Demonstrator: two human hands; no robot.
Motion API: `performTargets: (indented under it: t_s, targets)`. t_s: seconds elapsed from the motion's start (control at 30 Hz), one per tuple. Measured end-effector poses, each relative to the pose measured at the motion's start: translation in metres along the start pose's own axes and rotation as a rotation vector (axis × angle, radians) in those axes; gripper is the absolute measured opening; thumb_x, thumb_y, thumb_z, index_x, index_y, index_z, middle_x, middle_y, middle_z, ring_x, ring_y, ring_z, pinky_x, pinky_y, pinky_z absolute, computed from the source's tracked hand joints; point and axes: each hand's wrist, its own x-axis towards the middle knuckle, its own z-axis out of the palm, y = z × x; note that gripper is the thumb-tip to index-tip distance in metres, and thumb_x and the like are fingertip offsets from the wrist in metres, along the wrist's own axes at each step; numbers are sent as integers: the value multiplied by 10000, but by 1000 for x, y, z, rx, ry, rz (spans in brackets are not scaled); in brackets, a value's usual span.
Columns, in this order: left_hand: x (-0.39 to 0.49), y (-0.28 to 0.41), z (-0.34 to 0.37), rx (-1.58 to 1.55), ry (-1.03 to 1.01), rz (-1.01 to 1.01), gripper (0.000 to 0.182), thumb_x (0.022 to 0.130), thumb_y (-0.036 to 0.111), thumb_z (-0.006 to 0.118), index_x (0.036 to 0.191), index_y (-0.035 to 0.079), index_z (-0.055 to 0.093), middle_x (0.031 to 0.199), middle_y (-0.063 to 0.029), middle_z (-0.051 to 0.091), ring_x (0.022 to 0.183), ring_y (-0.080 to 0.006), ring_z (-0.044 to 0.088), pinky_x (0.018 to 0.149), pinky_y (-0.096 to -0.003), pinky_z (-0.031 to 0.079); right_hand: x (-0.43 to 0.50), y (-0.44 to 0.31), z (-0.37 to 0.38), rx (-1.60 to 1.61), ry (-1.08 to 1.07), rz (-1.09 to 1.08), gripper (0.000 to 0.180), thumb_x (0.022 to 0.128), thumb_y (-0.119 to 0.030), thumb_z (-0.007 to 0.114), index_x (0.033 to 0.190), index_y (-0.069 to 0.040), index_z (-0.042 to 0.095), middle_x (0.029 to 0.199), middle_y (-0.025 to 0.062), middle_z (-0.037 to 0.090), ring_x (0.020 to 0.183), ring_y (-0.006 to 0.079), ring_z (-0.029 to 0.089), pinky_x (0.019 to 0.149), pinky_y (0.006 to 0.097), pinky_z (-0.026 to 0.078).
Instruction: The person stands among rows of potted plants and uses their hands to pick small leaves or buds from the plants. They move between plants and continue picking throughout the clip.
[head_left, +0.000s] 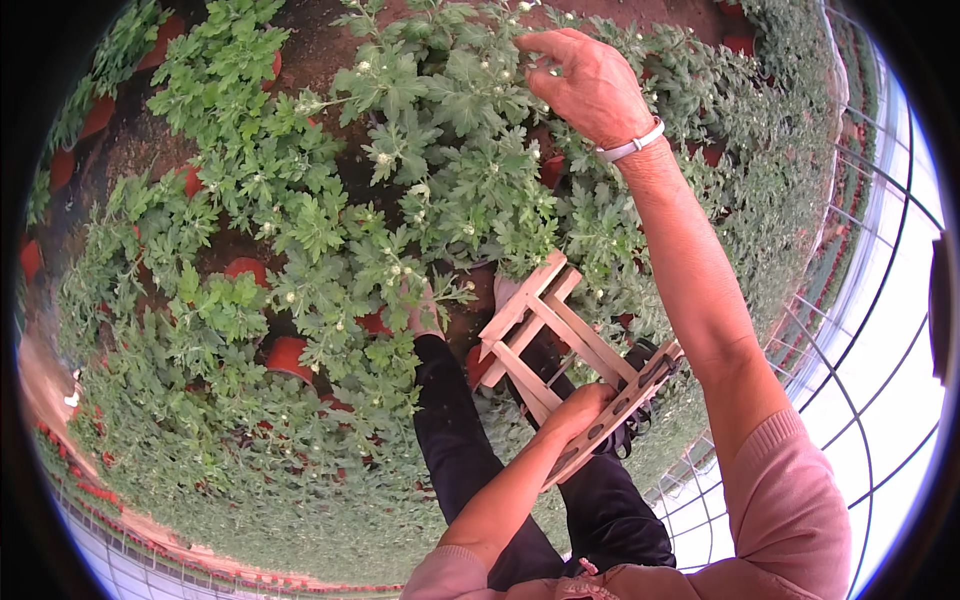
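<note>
My right hand (589, 82), with a pale band around the wrist, is raised over a budded chrysanthemum plant (465, 90). Its thumb and forefinger are apart at the buds and leaves; whether a stem lies between them I cannot tell. Low in front of my body, my left hand (589, 405) grips a small wooden stool (525, 300), which is tilted. The fingers are partly hidden behind its slatted edge. Dark straps (630, 431) hang from the stool's near side.
Dense rows of potted chrysanthemums surround my legs. Red pots (289, 358) show between the leaves, with dark soil (315, 30) at the top. My feet stand among the plants. A wire-like grid (855, 360) before a bright wall runs along the right.
</note>
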Motion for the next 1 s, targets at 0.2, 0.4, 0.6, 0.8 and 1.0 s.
performTargets:
  t_s: [0.2,0.4,0.6,0.8,1.0]
  targets:
    - [-2,-2,0,-19,16,13,283,830,165,488,952,-29,654,875,-195,658,818,-280,631,722,-370,468,32,-8,-7,-78,-334,-42,284,767,-305,637,870,-40,659,789,109,664,746,241,637,674,353,497]
    - [-3,0,-1,71,38,68,280,828,166,480,936,-24,656,846,-166,662,795,-237,626,708,-354,465,45,-9,9,-286,-507,-15,260,680,-291,662,775,-49,645,745,142,652,699,282,640,658,390,504]
    - [-3,-2,-1,-37,8,14,277,816,184,515,950,-8,663,894,-224,655,845,-326,643,728,-392,480,47,6,7,188,-674,279,331,721,-335,676,753,-9,623,654,62,576,570,154,582,540,321,461]
    - [-2,-4,1,7,10,37,272,815,178,519,954,-7,662,889,-221,656,841,-327,644,727,-390,481,48,26,3,306,-451,411,557,713,-541,705,880,-11,660,764,57,636,584,124,587,630,332,486]
    - [-2,-5,1,44,25,63,274,808,162,524,969,-16,657,898,-224,656,844,-332,643,737,-394,481,46,33,17,225,-686,471,494,733,-478,719,927,-26,665,797,80,664,547,102,580,480,269,430]
